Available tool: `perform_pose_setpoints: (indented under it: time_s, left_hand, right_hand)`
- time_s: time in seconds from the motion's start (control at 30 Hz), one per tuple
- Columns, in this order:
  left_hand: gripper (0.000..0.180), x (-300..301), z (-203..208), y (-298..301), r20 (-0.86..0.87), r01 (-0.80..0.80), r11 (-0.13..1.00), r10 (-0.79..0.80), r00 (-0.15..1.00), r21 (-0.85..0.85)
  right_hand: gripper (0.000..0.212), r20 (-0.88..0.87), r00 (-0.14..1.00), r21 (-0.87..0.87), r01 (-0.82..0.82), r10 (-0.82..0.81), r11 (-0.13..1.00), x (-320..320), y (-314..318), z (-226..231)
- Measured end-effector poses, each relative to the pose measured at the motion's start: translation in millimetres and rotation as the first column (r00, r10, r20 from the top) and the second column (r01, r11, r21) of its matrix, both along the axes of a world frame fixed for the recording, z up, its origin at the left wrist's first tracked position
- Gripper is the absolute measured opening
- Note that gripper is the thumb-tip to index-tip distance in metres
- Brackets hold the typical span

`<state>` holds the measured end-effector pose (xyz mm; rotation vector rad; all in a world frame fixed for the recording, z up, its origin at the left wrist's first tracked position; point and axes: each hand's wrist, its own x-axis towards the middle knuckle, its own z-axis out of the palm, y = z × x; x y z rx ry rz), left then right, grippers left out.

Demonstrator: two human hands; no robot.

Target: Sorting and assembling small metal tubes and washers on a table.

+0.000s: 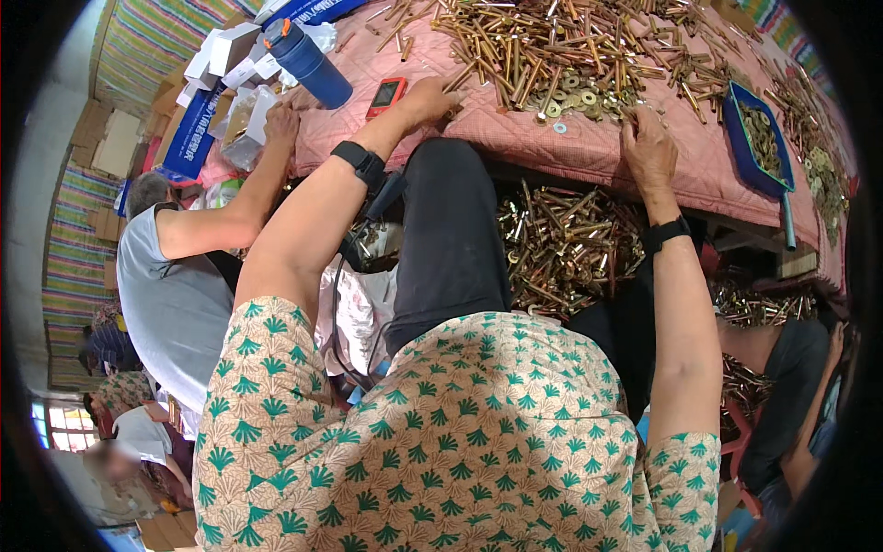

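Note:
Bolts (515,46) lie heaped on a table with a pink quilted cover (414,69). Along the heap's near edge are flat washers (584,97). My left hand (429,101) rests by the table's front edge, left of the washers and beside the bolt tips. Its fingers are curled in, and whatever they hold is hidden. Right of the washers, my right hand (651,152) has its thumb and fingers bent together at the pile's edge. Anything between those fingertips is too small to make out. A lone washer (559,128) lies between my hands.
A red device with a screen (386,97) and a blue bottle (308,64) stand left of my left hand. A blue scoop (759,138) holds washers at right. More bolts (570,248) lie below the table edge. A co-worker's arm (244,202) reaches among boxes at left.

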<state>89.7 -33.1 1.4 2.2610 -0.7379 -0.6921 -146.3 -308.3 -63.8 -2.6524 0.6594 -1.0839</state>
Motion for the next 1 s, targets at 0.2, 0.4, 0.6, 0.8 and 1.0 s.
perform_pose_setpoints:
  time_s: [0.2,0.4,0.6,0.8,1.0]
  left_hand:
    - [0.023,22,-28,32,0.410,0.106,0.993,-0.076,0.909,-0.049]
    - [0.012,-30,18,-8,-0.637,-0.410,0.783,0.025,0.771,-0.467]
    - [0.021,-44,1,-54,-0.544,-0.172,0.858,-0.141,0.827,-0.484]
    - [0.042,-72,-12,-96,0.591,0.040,0.996,-0.083,0.803,0.084]
    - [0.040,-39,-31,-80,0.394,0.069,0.992,-0.021,0.919,-0.108]
  right_hand:
    - [0.016,0.045,0.996,0.024,-0.077,0.076,0.997,17,11,8]
    - [0.018,0.120,0.992,0.241,-0.072,0.044,0.968,6,-18,-1]
    - [0.022,0.240,0.955,0.395,-0.262,0.176,0.880,11,-23,-2]
    - [0.022,0.236,0.959,0.434,-0.251,0.160,0.865,8,-13,7]
    - [0.021,0.198,0.967,0.422,-0.232,0.161,0.876,16,-9,8]
